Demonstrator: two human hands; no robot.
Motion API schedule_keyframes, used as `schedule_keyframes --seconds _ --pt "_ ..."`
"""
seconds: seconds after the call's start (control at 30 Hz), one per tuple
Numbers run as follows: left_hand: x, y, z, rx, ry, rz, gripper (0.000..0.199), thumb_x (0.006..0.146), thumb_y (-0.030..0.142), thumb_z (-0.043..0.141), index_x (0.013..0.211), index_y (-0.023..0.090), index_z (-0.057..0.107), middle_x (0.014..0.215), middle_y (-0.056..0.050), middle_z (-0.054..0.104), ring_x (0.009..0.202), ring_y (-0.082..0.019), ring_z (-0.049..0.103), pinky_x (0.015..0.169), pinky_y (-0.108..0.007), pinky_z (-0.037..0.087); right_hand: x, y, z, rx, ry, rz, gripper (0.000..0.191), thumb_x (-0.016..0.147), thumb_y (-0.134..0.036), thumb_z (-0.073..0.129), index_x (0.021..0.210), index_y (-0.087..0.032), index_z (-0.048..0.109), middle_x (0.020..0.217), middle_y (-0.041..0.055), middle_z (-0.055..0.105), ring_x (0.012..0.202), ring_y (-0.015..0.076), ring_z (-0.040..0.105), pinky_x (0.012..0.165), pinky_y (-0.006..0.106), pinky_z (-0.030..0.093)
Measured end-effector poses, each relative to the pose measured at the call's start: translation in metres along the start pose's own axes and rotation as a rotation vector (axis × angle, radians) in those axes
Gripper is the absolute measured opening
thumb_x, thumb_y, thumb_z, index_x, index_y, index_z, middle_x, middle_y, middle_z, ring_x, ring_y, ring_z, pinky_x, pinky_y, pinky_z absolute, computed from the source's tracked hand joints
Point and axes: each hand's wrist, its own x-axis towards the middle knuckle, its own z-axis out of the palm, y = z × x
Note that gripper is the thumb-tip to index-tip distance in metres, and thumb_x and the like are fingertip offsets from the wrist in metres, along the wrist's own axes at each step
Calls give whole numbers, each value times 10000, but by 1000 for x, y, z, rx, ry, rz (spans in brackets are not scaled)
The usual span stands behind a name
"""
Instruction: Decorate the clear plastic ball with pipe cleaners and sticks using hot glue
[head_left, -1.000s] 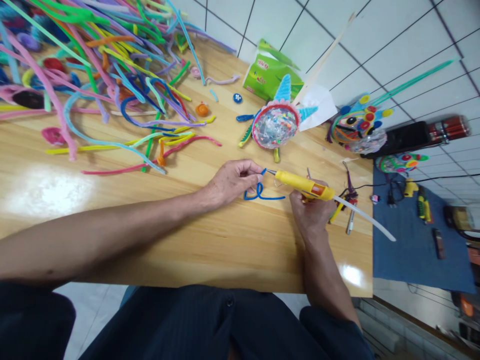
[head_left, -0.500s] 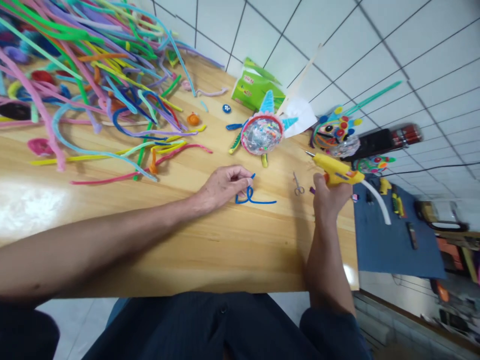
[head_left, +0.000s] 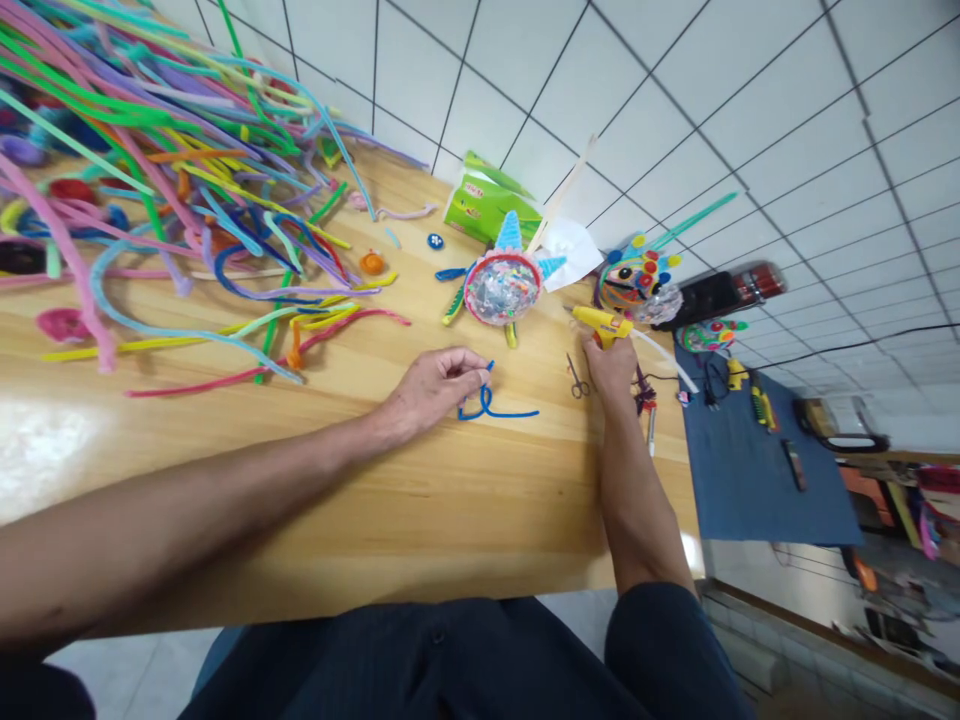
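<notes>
Blue pipe cleaner, one, bent with a loop: pinched near one end in my left grip, over the wooden tabletop. Yellow hot glue gun, one: clasped in my right grip. Scissors, one pair: lying just beside my right grip.

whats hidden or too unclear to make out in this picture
- Head view: handle of the glue gun, covered by the right hand.
- Head view: pinched part of the blue strip, within the left hand.
- Head view: small lettering on the green packet, blurred.
- Head view: pile of strips, cut off by left edge.
</notes>
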Motion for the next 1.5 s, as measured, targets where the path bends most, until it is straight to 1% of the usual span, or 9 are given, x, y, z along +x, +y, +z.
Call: schedule_keyframes --seconds 0.13,0.23,0.3,0.4,0.47,0.6,0.87,1.07,1.5 --pt "-1 1 1 -69 -2 -13 238 788 280 957 912 157 795 749 -22 802 614 -121 684 617 -249 583 -22 19 -22 105 88 -72 606 782 -466 786 1268 -111 713 1338 271 784 1245 389 711 1173 578 530" --pt "-1 3 1 -113 20 -7 286 761 288 995 910 156 790 754 -17 802 647 -128 719 650 -250 612 -66 20 -41 306 163 -82 498 817 -507 780 1201 -195 717 1244 163 800 1094 316 730 1087 549 570" --pt "-2 3 2 -131 37 10 315 753 308 1014 907 158 784 738 -9 793 647 -130 726 653 -250 622 -105 7 -49 543 7 -71 419 857 -574 806 1091 -235 726 1033 69 796 904 247 724 924 454 605" --pt "-3 2 2 -147 64 29 335 754 332 1019 911 156 782 734 -8 795 645 -130 738 652 -248 635 -153 -27 -48 854 -276 -87 359 884 -552 874 1025 -257 727 1003 46 821 870 212 733 812 369 609" --pt "-3 2 3 -155 74 32 357 743 342 1029 924 153 785 744 -12 805 651 -131 749 653 -244 642 -170 -50 -42 960 -346 -91 328 886 -510 899 983 -263 706 954 31 822 821 195 729 747 336 598" --pt "-3 1 3 -182 61 25 406 721 359 1057 933 156 777 754 -7 807 664 -138 776 642 -236 646 -171 -80 -30 1026 -346 -130 339 877 -491 910 921 -266 660 758 -28 758 677 168 700 618 290 549" --pt "-3 -2 0 -179 23 54 374 809 332 1012 1012 154 755 779 -6 805 692 -146 794 662 -249 656 -166 -105 -26 880 -192 -396 130 952 -311 723 1072 -269 753 851 -24 785 709 155 691 649 298 557" --pt "-5 -5 -2 -105 12 63 387 830 370 997 1049 156 758 844 -20 831 713 -147 802 699 -266 678 -169 -109 -35 792 -146 -634 96 1019 -226 719 1015 -286 793 804 -47 743 655 135 631 629 293 516" --pt "-7 -6 -4 -23 -38 56 427 830 423 1003 1078 162 775 828 -13 821 705 -147 794 715 -275 690 -165 -107 -26 682 -108 -651 125 963 -195 687 888 -282 736 728 -55 692 585 124 553 613 290 508"
